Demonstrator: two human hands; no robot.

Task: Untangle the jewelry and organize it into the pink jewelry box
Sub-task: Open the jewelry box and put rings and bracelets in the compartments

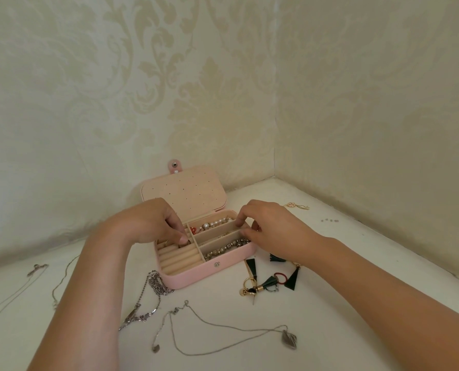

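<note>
**Two hands working inside an open pink jewelry box on a white table**

The pink jewelry box (196, 274) is sitting open near the table's back corner, where two walls (356, 103) with pale patterned wallpaper are meeting. Its lid (185, 190) is leaning back towards the left wall, leaving no room behind it.

The left hand (153, 223) is reaching down over the ring rolls (178, 259) in the box's left half, fingers curled, thumb and fingertip pinching a gold ring (183, 242). The right hand (273, 231) is resting at the box's right edge, fingers curled, their tips touching the divider (217, 232) between two compartments. I cannot tell whether it is holding anything.

A pearl bracelet (215, 224) is lying in the back compartment and a beaded bracelet (225, 249) in the front one.

The table (343, 277) is showing bare space to the right. In front of the box, silver chains (156, 285) are lying bunched against its front left corner. A thin necklace (223, 328) is trailing towards the near edge, and black tassel earrings (265, 281) are lying heaped by the front right corner. A gold earring (294, 205) is lying near the right wall.
</note>
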